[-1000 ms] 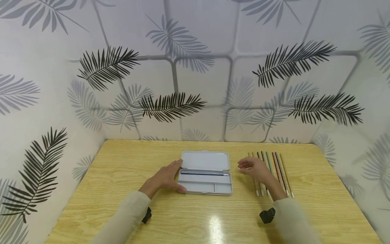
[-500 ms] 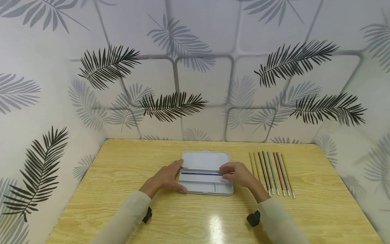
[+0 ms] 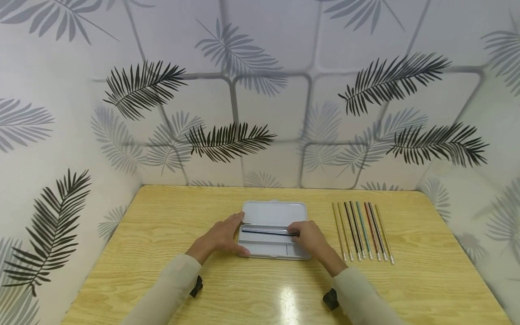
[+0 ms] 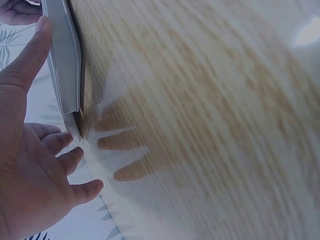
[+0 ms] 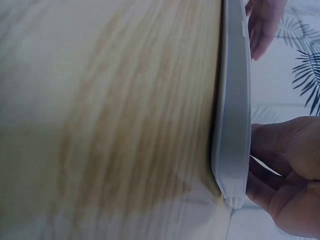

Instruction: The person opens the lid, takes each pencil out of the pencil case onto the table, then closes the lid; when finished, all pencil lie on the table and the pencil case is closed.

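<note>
Pinching the dark pencil in our right hand, we lower it flat into the long compartment of the open pencil case while our left hand, fingers relaxed, steadies the case's left edge.

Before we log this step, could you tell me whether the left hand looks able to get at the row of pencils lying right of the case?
Probably not directly: the left hand holds the case at its left end, and the case and right hand lie between it and the pencils.
</note>
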### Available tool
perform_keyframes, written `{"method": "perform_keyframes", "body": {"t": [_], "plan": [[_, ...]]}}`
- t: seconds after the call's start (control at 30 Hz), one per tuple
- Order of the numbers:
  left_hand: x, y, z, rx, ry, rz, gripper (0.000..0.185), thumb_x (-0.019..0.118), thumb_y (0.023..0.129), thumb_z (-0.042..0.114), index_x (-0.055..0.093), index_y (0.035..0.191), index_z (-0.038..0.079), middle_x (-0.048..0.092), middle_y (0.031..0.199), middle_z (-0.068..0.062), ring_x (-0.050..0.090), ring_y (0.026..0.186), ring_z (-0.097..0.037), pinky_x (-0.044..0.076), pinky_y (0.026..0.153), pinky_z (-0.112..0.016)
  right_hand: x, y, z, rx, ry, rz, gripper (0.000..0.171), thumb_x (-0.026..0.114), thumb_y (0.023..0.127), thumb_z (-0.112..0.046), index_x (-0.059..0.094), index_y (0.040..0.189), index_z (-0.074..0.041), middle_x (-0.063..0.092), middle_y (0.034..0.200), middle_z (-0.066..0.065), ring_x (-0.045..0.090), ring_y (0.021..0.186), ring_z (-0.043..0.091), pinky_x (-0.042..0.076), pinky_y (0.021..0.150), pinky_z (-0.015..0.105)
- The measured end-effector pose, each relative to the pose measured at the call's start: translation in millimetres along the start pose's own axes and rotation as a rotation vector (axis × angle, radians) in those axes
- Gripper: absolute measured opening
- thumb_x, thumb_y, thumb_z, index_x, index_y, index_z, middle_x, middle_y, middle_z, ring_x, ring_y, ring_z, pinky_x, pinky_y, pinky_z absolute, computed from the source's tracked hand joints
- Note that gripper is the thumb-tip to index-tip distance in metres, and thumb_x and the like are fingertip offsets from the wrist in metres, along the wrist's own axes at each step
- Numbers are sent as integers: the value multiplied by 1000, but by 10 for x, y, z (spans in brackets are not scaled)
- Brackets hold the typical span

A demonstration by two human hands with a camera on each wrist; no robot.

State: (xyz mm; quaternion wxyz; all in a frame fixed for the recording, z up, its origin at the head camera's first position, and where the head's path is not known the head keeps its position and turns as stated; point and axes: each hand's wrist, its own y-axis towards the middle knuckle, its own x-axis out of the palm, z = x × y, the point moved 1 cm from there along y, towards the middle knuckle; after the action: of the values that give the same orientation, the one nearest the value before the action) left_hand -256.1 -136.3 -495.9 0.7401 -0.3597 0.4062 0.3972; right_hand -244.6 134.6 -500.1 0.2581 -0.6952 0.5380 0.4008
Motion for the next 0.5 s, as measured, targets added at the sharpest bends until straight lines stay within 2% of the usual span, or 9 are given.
{"method": "perform_keyframes", "body": {"t": [0.23, 0.37, 0.5], "plan": [[-12, -3, 26, -4, 2, -1, 120, 79, 64, 60, 17, 153, 10, 23, 158, -9, 22, 146, -27, 22, 117, -50, 59, 53, -12, -8, -5, -15, 19, 69, 75, 10, 73, 85, -6, 72, 83, 5, 66, 79, 16, 56, 75, 33], [-6, -1, 20, 0, 0, 3, 120, 79, 63, 61, 18, 153, 10, 24, 158, -9, 23, 146, -27, 23, 117, -50, 56, 60, -40, -36, -32, -46, 23, 65, 78, 12, 74, 89, -6, 71, 86, 6, 66, 82, 18, 55, 77, 35], [-9, 0, 11, -2, 3, 1, 121, 79, 63, 61, 18, 153, 9, 24, 158, -10, 23, 146, -27, 23, 117, -50, 33, 59, -60, -113, -49, -44, 28, 59, 82, 13, 74, 95, -6, 69, 86, 6, 63, 82, 18, 54, 75, 34]]}}
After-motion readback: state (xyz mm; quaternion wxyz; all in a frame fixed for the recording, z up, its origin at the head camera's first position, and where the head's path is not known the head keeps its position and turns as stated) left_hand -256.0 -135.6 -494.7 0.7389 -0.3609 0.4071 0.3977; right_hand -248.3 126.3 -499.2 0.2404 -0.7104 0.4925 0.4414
